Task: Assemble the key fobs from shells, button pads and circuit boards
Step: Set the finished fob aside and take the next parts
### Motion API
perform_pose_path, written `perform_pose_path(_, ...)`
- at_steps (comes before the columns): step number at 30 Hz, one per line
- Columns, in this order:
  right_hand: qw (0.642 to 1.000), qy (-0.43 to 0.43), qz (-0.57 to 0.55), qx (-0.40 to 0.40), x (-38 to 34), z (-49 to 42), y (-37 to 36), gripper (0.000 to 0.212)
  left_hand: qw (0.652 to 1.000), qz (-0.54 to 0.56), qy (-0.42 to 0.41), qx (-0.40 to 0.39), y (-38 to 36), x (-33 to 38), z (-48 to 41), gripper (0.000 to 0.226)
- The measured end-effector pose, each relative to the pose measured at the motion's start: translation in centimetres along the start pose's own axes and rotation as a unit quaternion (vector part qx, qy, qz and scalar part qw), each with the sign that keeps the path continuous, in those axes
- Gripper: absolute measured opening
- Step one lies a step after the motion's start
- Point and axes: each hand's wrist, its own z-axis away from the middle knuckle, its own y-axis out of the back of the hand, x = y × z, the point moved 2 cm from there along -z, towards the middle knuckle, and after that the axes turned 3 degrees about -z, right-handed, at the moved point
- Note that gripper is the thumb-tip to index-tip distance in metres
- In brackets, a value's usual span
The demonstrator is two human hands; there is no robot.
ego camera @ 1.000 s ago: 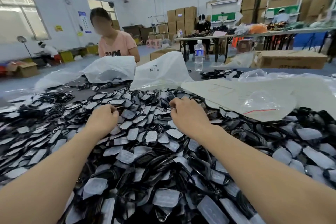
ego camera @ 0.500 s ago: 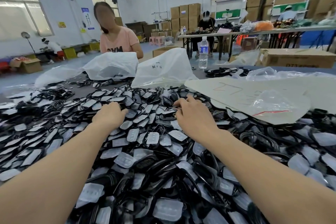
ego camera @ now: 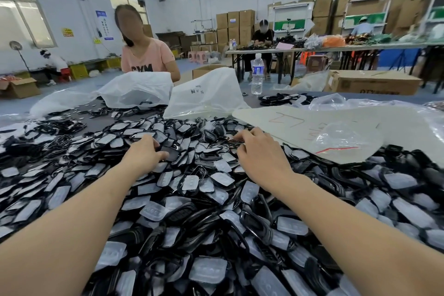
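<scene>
Both forearms reach forward from the bottom edge, palms down, over a pile (ego camera: 216, 235) of key fob parts that covers the table from nine o'clock round to three. The pile is a jumble of translucent white button pads (ego camera: 191, 181) and black shells (ego camera: 258, 224). No circuit board can be told apart in it.

The left hand (ego camera: 144, 155) lies at about eleven o'clock from the view's middle with its wrist straight. Its fingers are curled forward and its thumb is tucked under toward three o'clock. Between them it pinches a dark shell (ego camera: 172, 152), which lies flat on top of the pile just off its fingertips.

The right hand (ego camera: 263, 155) sits at about one o'clock, knuckles raised and fingers bent down into the parts at its eleven o'clock. The fingertips are buried among dark pieces, so it cannot be told whether they grasp anything.

Beyond the hands at twelve o'clock stands a white plastic bag (ego camera: 206, 94), with a second white bag (ego camera: 137, 90) to its left. A person in a pink shirt (ego camera: 149, 57) stands behind that second bag. A water bottle (ego camera: 257, 74) stands upright at one o'clock. A clear bag (ego camera: 341, 138) lies at two o'clock, and a cardboard box (ego camera: 372, 81) sits behind it.
</scene>
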Motion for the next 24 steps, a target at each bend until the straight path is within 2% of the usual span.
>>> perform_pose_path(3,1.0,-0.009,-0.024,0.008,0.4,0.9,1.3,0.034,0.998,0.054,-0.023,0.027,1.0,1.0,1.1,0.035)
perform_pose_path(6,0.982,-0.063,-0.179,0.01,0.8,2.2,3.0,0.026,0.976,0.21,-0.052,0.018,1.7,4.1,3.4,0.033)
perform_pose_path(9,0.92,-0.134,-0.368,-0.004,1.2,4.8,5.0,0.02,0.927,0.353,-0.104,-0.065,0.7,9.0,7.7,0.028)
perform_pose_path(13,0.822,-0.172,-0.542,0.025,3.3,10.5,7.7,0.016,0.892,0.383,-0.18,-0.158,-2.4,15.1,14.9,0.028)
perform_pose_path(14,0.81,-0.171,-0.559,0.041,4.0,12.2,8.4,0.015,0.885,0.382,-0.199,-0.175,-3.3,16.3,16.7,0.028)
perform_pose_path(19,0.81,-0.207,-0.538,0.112,8.4,20.9,12.0,0.015,0.857,0.389,-0.259,-0.217,-7.2,21.4,25.4,0.015)
perform_pose_path(24,0.785,-0.243,-0.555,0.133,11.6,28.2,15.0,0.016,0.842,0.364,-0.317,-0.241,-9.4,24.5,32.0,0.004)
